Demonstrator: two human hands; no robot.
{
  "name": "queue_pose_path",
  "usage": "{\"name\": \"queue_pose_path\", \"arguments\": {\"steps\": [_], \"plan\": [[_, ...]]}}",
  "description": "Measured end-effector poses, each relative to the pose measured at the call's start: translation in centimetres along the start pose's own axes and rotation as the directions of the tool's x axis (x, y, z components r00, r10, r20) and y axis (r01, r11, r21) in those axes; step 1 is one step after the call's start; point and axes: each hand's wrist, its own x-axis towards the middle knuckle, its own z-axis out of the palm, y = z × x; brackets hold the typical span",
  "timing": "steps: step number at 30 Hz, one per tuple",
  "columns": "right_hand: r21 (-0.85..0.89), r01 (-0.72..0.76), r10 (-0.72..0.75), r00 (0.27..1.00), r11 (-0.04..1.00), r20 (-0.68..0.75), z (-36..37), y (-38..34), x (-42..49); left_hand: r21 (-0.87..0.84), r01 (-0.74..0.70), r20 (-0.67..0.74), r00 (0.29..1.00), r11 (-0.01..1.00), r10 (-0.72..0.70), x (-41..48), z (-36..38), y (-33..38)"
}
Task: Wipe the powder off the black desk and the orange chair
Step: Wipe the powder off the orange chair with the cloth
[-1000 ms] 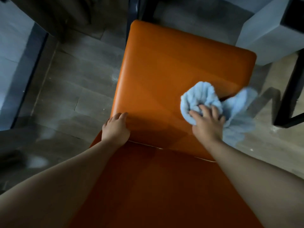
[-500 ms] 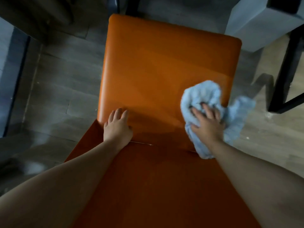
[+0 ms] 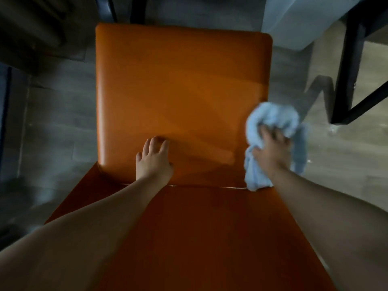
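Observation:
The orange chair (image 3: 180, 85) fills the middle of the view, its seat ahead of me and its backrest sloping toward me below the seam. My left hand (image 3: 154, 161) lies flat on the near part of the seat, fingers spread, holding nothing. My right hand (image 3: 273, 151) grips a bunched light blue cloth (image 3: 270, 120) at the seat's right edge, near the rear right corner. Part of the cloth hangs over the side. The hand is blurred. No powder shows on the seat. The black desk top is out of view.
Grey plank floor (image 3: 54, 131) surrounds the chair. A black metal desk frame (image 3: 348, 66) stands to the right, with white specks on the floor (image 3: 333, 131) by its foot. A pale grey block (image 3: 298, 19) sits at the upper right. Dark legs (image 3: 137, 9) stand beyond the seat.
My right hand has swept the cloth to the right, from on the seat to its right edge. The left hand has shifted a little inward on the seat. The view has swung so the chair looks straighter.

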Motion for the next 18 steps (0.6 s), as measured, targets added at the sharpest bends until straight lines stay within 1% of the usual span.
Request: {"name": "queue_pose_path", "arguments": {"steps": [1, 2, 3, 4, 5, 6, 7, 8, 9, 10, 11, 12, 13, 14, 15, 16, 17, 18], "plan": [[0.123, -0.212, 0.214, 0.977, 0.97, -0.008, -1.0, 1.4, 0.6, 0.004, 0.009, 0.007, 1.0, 1.0, -0.009, 0.0, 0.0, 0.4], [0.241, -0.353, 0.367, 0.93, 0.904, -0.012, -1.8, 2.1, 1.1, 0.007, 0.012, 0.008, 1.0, 1.0, -0.012, -0.1, 0.0, 0.7], [0.315, -0.38, 0.414, 0.909, 0.87, -0.048, -2.3, 2.1, 1.4, 0.013, 0.004, 0.002, 1.0, 1.0, -0.004, -0.1, 0.0, 1.0], [0.359, -0.31, 0.373, 0.92, 0.881, -0.12, -2.6, 1.2, 1.5, 0.02, -0.012, -0.004, 1.0, 1.0, 0.012, -0.1, -0.1, 1.3], [0.397, -0.169, 0.271, 0.938, 0.902, -0.215, -2.8, -0.1, 1.5, 0.026, -0.027, -0.008, 1.0, 0.999, 0.027, -0.1, -0.2, 1.5], [0.43, -0.006, 0.144, 0.946, 0.903, -0.29, -2.9, -2.0, 1.4, 0.029, -0.039, -0.013, 0.999, 0.999, 0.039, 0.0, -0.4, 1.6], [0.433, 0.142, 0.005, 0.947, 0.89, -0.32, -3.0, -4.0, 1.2, 0.031, -0.047, -0.019, 0.999, 0.998, 0.048, 0.1, -0.6, 1.8], [0.384, 0.267, -0.153, 0.941, 0.884, -0.303, -2.7, -5.9, 1.0, 0.03, -0.053, -0.028, 0.998, 0.998, 0.053, 0.2, -0.9, 2.0], [0.273, 0.371, -0.321, 0.923, 0.888, -0.211, -2.1, -7.4, 0.7, 0.024, -0.053, -0.04, 0.998, 0.998, 0.054, 0.4, -1.1, 2.1], [0.145, 0.453, -0.448, 0.891, 0.879, -0.069, -1.3, -8.3, 0.3, 0.015, -0.048, -0.053, 0.997, 0.999, 0.049, 0.6, -1.4, 2.3], [0.032, 0.514, -0.515, 0.856, 0.857, 0.052, -0.5, -8.5, 0.3, 0.005, -0.042, -0.065, 0.997, 0.999, 0.042, 0.8, -1.7, 2.3], [-0.037, 0.547, -0.54, 0.834, 0.837, 0.11, 0.1, -8.0, 0.8, -0.005, -0.038, -0.077, 0.996, 0.999, 0.037, 1.1, -2.0, 2.3], [-0.071, 0.548, -0.539, 0.834, 0.833, 0.115, 0.3, -7.1, 1.5, -0.014, -0.039, -0.084, 0.996, 0.999, 0.038, 1.3, -2.3, 2.2], [-0.095, 0.518, -0.512, 0.855, 0.85, 0.083, 0.2, -6.1, 2.3, -0.021, -0.045, -0.087, 0.995, 0.999, 0.043, 1.6, -2.5, 2.1], [-0.097, 0.436, -0.435, 0.9, 0.895, 0.029, -0.2, -5.0, 3.0, -0.023, -0.053, -0.088, 0.995, 0.998, 0.05, 1.9, -2.8, 2.0], [-0.02, 0.267, -0.268, 0.963, 0.963, -0.032, -0.8, -3.9, 3.7, -0.021, -0.063, -0.085, 0.995, 0.998, 0.061, 2.1, -3.1, 1.9], [0.139, 0.02, -0.009, 0.997, 0.99, -0.081, -1.6, -2.7, 4.6, -0.023, -0.073, -0.083, 0.994, 0.997, 0.071, 2.3, -3.4, 1.8], [0.328, -0.23, 0.27, 0.959, 0.916, -0.084, -2.4, -1.7, 5.3, -0.035, -0.081, -0.087, 0.993, 0.996, 0.078, 2.5, -3.6, 1.7]]}}
